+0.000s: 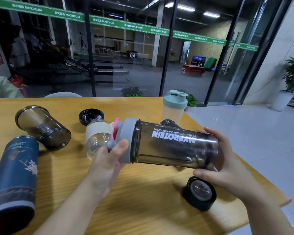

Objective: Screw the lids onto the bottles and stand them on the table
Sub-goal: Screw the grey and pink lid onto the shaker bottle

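Both hands hold smoky MYPROTEIN shaker bottle (175,145) sideways above table (143,192): left hand (109,160) grip wraps its grey lid (127,139), right hand (222,163) grip cups the base end.

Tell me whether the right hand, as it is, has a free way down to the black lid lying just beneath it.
Probably not yet: the right hand grips the base of the smoky shaker bottle, so it is occupied. The black lid lies uncovered on the table, directly below.
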`<state>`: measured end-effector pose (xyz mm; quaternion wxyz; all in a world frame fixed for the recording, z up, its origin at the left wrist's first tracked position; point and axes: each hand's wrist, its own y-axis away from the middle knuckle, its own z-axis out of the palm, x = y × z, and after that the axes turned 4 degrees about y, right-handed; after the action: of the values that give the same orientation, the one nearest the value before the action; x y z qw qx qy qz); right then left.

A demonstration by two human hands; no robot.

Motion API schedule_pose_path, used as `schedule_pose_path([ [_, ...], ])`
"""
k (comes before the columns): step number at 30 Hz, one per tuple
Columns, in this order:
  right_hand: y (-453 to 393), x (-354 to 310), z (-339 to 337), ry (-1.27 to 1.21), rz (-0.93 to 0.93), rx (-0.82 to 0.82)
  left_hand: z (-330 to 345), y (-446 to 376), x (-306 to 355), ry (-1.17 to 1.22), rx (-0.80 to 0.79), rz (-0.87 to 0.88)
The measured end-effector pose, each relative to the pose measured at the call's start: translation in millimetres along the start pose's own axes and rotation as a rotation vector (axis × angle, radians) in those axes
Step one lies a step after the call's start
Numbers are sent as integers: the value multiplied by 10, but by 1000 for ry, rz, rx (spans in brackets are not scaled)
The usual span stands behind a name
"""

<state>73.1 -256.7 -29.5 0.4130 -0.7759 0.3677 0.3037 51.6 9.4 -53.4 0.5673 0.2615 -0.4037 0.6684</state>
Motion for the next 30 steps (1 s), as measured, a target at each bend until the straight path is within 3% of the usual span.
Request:
schedule_pose_path([
  [3, 5, -43, -9, -96, -4, -13, 13, -1, 8, 19, 4, -15],
  [9, -11, -56, -38, 38, 20, 71, 0, -6, 22, 20, 6, -11],
  [18, -2, -113, -38, -12, 89, 48, -27, -13, -1, -40, -12, 15],
  [21, -26, -106, -21, -28, 193, 88, -44, -15, -25, -85, -16, 22],
  [26, -86, -51, 40, -99, 527, 78, -40, -10, -36, -193, -70, 75],
  [30, -86, -71, 48, -139, 558, 58, -46, -13, -33, -202, -71, 79],
])
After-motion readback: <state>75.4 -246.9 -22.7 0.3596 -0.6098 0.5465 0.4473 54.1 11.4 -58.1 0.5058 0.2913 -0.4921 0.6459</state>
